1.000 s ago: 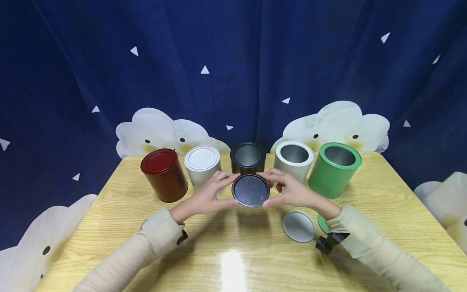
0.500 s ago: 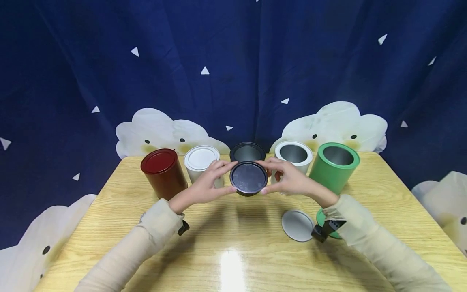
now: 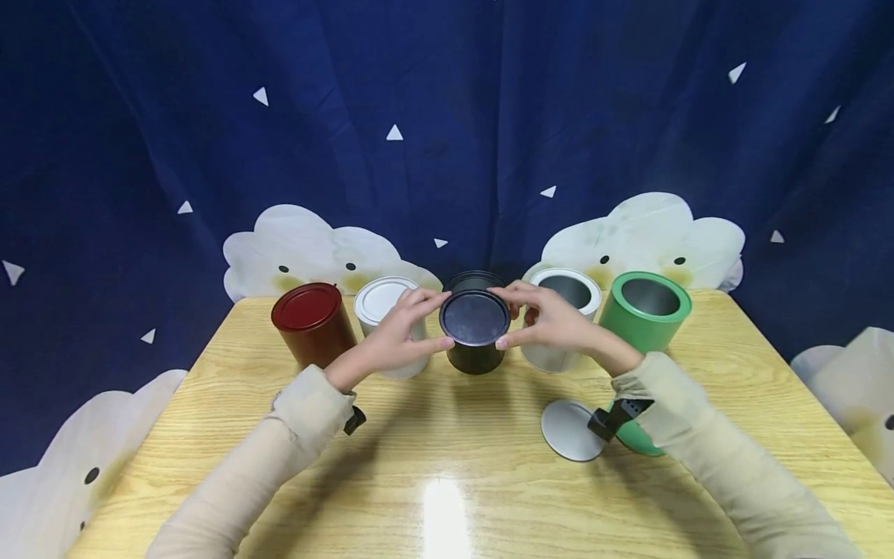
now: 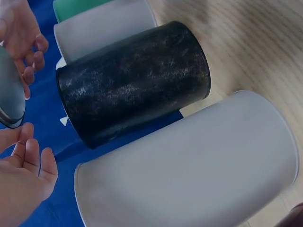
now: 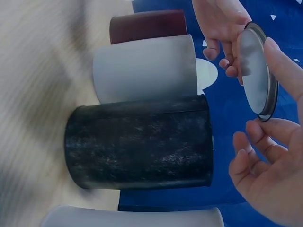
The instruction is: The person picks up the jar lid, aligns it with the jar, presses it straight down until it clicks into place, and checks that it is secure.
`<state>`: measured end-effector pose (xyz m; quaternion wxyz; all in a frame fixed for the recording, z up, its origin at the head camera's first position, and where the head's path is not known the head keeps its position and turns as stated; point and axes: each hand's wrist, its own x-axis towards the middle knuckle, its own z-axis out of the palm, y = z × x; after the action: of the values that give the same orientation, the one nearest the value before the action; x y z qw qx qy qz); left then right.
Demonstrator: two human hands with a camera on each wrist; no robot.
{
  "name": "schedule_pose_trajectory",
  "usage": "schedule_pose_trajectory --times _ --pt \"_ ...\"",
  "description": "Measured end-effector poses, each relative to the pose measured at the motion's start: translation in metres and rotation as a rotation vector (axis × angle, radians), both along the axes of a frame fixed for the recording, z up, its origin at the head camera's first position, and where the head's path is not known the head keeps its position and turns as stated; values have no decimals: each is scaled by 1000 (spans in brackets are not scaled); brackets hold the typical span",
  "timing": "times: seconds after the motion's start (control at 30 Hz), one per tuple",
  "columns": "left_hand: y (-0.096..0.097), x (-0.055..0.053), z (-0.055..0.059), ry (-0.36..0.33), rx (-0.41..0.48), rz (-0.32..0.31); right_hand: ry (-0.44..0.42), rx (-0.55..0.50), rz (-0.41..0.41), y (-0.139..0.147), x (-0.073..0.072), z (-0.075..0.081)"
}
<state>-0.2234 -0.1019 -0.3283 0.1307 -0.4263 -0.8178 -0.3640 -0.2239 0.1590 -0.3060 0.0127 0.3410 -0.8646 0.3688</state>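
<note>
A round black lid (image 3: 476,317) with a raised rim is pinched by both hands from opposite sides. My left hand (image 3: 405,330) holds its left edge between thumb and fingers; my right hand (image 3: 548,320) holds the right edge the same way. Behind and below it stands the black can (image 3: 476,359), whose mouth is partly hidden by the lid in the head view. Both wrist views show a gap between the lid's silvery underside (image 5: 253,71) and the can's top, so the lid is held above the can.
Left of the black can stand a dark red can (image 3: 314,330) and a white can (image 3: 386,299), both lidded. To its right are an uncovered white can (image 3: 555,357) and an uncovered green can (image 3: 639,326). A grey-white lid (image 3: 569,431) and a green lid (image 3: 639,440) lie on the wooden table (image 3: 391,497).
Both hands have carried the black lid away from me, up in the head view, from in front of the black can to over its near rim. The other cans and lids have stayed put.
</note>
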Motion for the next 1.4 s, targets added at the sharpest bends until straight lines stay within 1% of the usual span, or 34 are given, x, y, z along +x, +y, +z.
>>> schedule_pose_trajectory --times 0.17,0.4,0.6,0.83,0.97,1.03,1.2,1.4 --pt "1 -8 1 -10 -27 29 -10 22 3 -1 -10 4" --pt "0 -22 3 -36 -53 30 -6 39 17 -1 -24 6" --pt "0 -32 6 -44 -90 37 -52 49 -3 -1 -36 7" --pt "1 -40 10 -35 -105 51 -87 61 -7 -1 -44 9" --pt "4 -46 10 -31 -119 49 -106 73 -20 2 -48 9" --pt "5 -49 10 -44 -122 50 -114 74 -25 3 -51 9" --pt "8 -53 13 -96 -130 56 -105 92 -23 6 -56 9" --pt "10 -59 14 -124 -169 68 -110 116 -24 7 -64 10"
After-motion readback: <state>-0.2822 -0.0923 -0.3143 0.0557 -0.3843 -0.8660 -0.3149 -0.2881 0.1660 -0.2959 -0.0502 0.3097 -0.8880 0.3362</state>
